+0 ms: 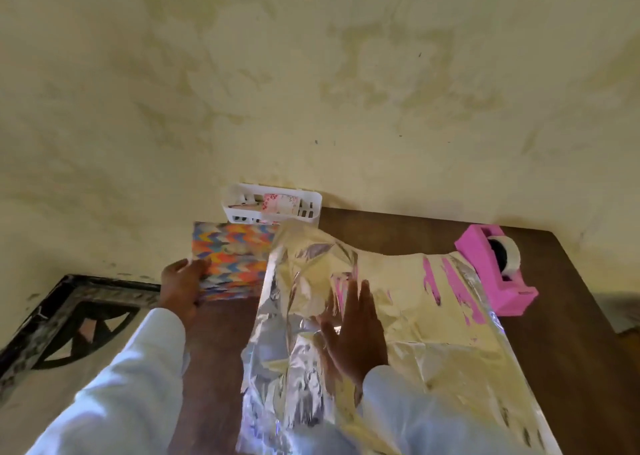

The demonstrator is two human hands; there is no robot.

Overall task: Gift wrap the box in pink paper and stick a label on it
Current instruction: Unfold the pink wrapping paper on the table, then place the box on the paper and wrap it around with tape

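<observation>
While the left hand [183, 290] grips the zigzag box [233, 259] by its left side, far left on the tabletop [571, 368] | right hand [353, 331] flat, fingers spread, on the crinkly silvery paper [426, 319], pink streaks showing | pink tape dispenser [498, 278] touching its right edge

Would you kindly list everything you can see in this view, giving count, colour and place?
box: one, multicolour zigzag pattern, far left of the table
wrapping sheet: one, shiny silver with pink patches, spread over the table, crumpled at its left
tape dispenser: one, pink, holding a tape roll, far right of the table
basket: one, white plastic, against the wall behind the box
table: one, dark brown
frame: one, black, left of the table
sleeves: two, white
left hand: grips the box's left edge
right hand: lies flat on the sheet
</observation>
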